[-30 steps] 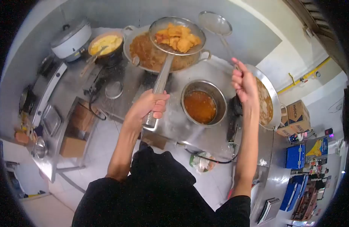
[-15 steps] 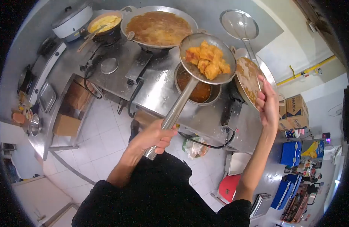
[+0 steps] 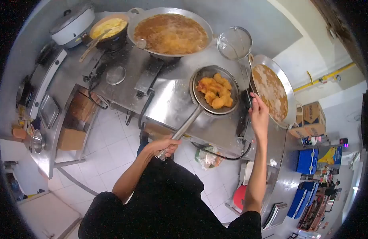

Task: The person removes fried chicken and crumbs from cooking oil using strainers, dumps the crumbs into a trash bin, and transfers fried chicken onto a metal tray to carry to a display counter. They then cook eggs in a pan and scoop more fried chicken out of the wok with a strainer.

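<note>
My left hand (image 3: 164,147) is closed around the long metal handle of a large strainer (image 3: 188,124). Golden fried pieces (image 3: 215,91) lie in its bowl, which is over the round metal pot on the counter and hides most of that pot. In my right hand (image 3: 259,114) is the thin handle of a wire-mesh skimmer (image 3: 234,43), raised with its mesh head beyond the strainer and nothing visible in it. Just right of this hand, a wok (image 3: 290,81) holds foamy brown oil.
At the back, a big wok (image 3: 210,32) of bubbling oil sits on the steel counter (image 3: 168,97). To its left stand a pan with yellow food (image 3: 109,28) and a white lidded pot (image 3: 74,26). Cardboard boxes (image 3: 313,119) and blue cases (image 3: 307,161) are at right.
The strainer with the fried pieces has come down over the pot, covering more of it. My right hand and the skimmer have shifted left and lower, away from the right wok.
</note>
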The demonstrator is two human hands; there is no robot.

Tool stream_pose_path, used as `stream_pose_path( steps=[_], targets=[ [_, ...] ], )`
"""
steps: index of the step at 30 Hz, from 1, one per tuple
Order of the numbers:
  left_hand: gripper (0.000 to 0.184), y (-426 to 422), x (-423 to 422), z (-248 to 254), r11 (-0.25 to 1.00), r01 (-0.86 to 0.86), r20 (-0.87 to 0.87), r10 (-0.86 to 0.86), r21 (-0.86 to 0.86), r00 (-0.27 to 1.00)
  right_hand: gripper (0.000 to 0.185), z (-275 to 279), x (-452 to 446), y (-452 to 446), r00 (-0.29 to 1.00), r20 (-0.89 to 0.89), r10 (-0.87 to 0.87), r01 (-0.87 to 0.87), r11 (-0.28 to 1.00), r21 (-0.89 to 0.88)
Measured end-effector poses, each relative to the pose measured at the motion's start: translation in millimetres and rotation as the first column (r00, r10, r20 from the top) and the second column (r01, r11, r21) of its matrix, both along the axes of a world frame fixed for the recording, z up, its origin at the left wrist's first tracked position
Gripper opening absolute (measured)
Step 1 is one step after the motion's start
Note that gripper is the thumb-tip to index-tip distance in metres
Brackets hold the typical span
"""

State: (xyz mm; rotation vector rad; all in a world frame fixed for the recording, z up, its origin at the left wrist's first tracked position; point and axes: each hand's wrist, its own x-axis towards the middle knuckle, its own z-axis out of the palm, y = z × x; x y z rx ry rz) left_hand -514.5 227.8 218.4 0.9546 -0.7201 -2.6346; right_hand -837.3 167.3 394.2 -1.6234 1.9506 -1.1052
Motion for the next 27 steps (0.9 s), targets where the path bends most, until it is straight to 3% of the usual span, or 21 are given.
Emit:
stream_pose_path(
  steps=[2,3,5,6,8,9,10,11,12,13,14,15,17,18,19,21,22,23,25,26,27],
  targets=[
    [0.028,-14,18,8,0.999,-0.033,-0.069,0.034,0.015,0.997,0.032,-7,24,-38,0.938,-0.347,-0.014,-0.038,0.989,-0.143],
    [0.039,-22,28,11,0.998,-0.052,-0.134,0.056,0.035,0.989,0.030,-4,44,-53,0.913,-0.408,-0.010,-0.068,0.982,-0.175],
    [0.048,-35,55,-12,0.998,-0.044,-0.160,0.036,-0.045,0.986,0.030,-11,72,-96,0.837,-0.547,0.006,-0.014,1.000,-0.010],
    [0.048,-37,67,-13,0.978,-0.209,-0.143,0.206,-0.010,0.968,0.030,-17,82,-118,0.835,-0.551,0.006,-0.019,1.000,-0.017],
    [0.048,-44,106,-5,0.904,-0.422,-0.099,0.427,0.074,0.899,0.031,-35,97,-161,0.624,-0.777,0.084,-0.023,0.996,0.089],
    [0.048,-43,134,-17,0.877,-0.480,0.021,0.480,-0.020,0.877,0.031,-45,98,-177,0.621,-0.779,0.082,-0.025,0.996,0.085],
    [0.047,-37,166,-35,0.843,-0.524,0.136,0.537,-0.119,0.833,0.033,-55,95,-194,0.612,-0.778,0.142,-0.160,0.986,0.053],
    [0.046,-21,195,-62,0.745,-0.629,0.269,0.667,-0.223,0.695,0.035,-58,98,-209,0.593,-0.780,0.201,-0.294,0.956,0.023],
    [0.044,-1,225,-87,0.642,-0.694,0.326,0.765,-0.325,0.555,0.035,-39,111,-218,0.587,-0.784,0.204,-0.301,0.953,0.023],
    [0.042,15,254,-115,0.617,-0.702,0.526,0.753,-0.356,0.395,0.035,-5,130,-220,0.637,-0.667,0.385,-0.214,0.921,0.327],
    [0.039,43,283,-150,0.534,-0.754,0.561,0.783,-0.383,0.270,0.036,17,144,-220,0.701,-0.498,0.511,-0.136,0.781,0.610],
    [0.040,74,304,-177,0.420,-0.805,0.540,0.828,-0.418,0.152,0.036,21,154,-219,0.700,-0.498,0.512,-0.126,0.775,0.620],
    [0.038,132,343,-242,0.346,-0.875,0.631,0.773,-0.339,0.061,0.035,27,174,-221,0.975,-0.087,0.205,-0.104,0.762,0.639],
    [0.037,159,346,-267,0.316,-0.908,0.693,0.720,-0.275,0.041,0.034,22,179,-223,0.977,-0.088,0.195,-0.093,0.757,0.646],
    [0.036,185,349,-283,0.278,-0.936,0.750,0.661,-0.216,0.023,0.034,22,186,-225,0.976,-0.089,0.197,-0.094,0.759,0.644],
    [0.034,235,334,-291,0.248,-0.958,0.777,0.627,-0.144,0.046,0.024,27,197,-233,0.979,0.203,-0.006,-0.141,0.699,0.701],
    [0.035,257,321,-300,0.241,-0.963,0.815,0.577,-0.120,0.043,0.027,2,193,-245,0.950,0.311,-0.035,-0.188,0.731,0.656],
    [0.036,273,316,-307,0.243,-0.965,0.849,0.526,-0.103,0.042,0.027,-8,195,-249,0.951,0.308,-0.034,-0.187,0.729,0.658],
    [0.034,293,304,-308,0.430,-0.901,0.877,0.413,0.049,0.246,0.031,-19,200,-263,0.845,0.519,-0.131,-0.278,0.720,0.635],
    [0.032,296,296,-301,0.420,-0.902,0.871,0.400,0.101,0.284,0.027,-30,204,-269,0.764,0.621,-0.173,-0.297,0.761,0.577],
    [0.034,296,288,-296,0.438,-0.896,0.851,0.444,0.066,0.280,0.027,-37,203,-273,0.765,0.620,-0.173,-0.298,0.759,0.579]
  ],
)
